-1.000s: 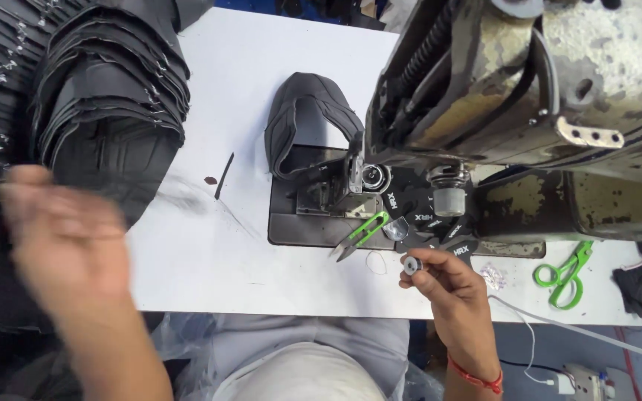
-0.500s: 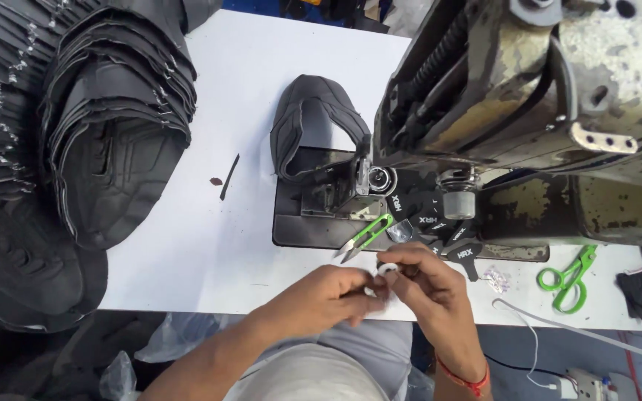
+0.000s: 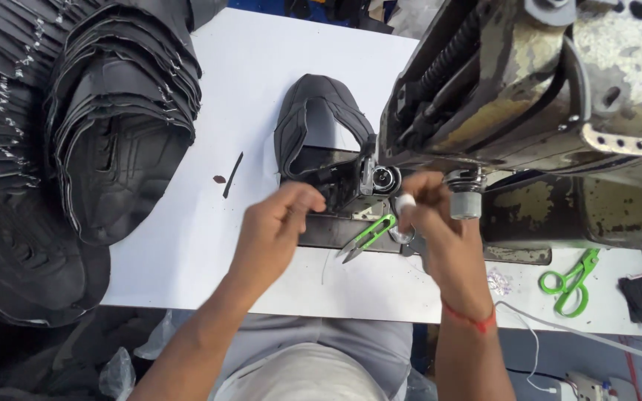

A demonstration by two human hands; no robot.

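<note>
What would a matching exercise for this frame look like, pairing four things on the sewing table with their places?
Things:
1. green thread snips
2. green scissors
3. stack of black shoe uppers
4. single black upper

Places:
A. far left of the table
B. at the machine's needle area
C. between the two hands
D. right end of the table

Pairs: 1-C, 2-D, 3-A, 4-B

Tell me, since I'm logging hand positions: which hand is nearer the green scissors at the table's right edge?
Right. The right hand is up at the sewing machine, left of the green scissors with bare table between. The left hand lies farther left, beyond the green thread snips.
</note>
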